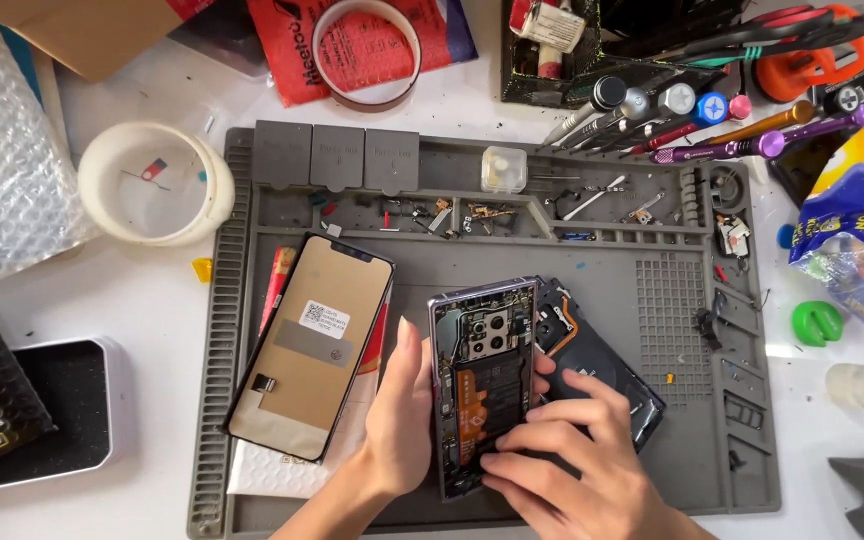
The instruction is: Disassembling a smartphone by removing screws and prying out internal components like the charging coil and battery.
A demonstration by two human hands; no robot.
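We steady the opened phone (480, 385) at the grey repair mat's (592, 262) front edge: left hand (399, 405) clasps its left side, right hand (562, 445) presses fingers on its lower right. A detached screen (310, 345) lies just left; open mat remains right.

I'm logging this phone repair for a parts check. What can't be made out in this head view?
- Opened phone: its lower end is covered by the right hand, its left edge by the left hand.
- Black back cover: mostly hidden under phone and fingers.
- Loose screws and parts in the mat trays: too small to identify.
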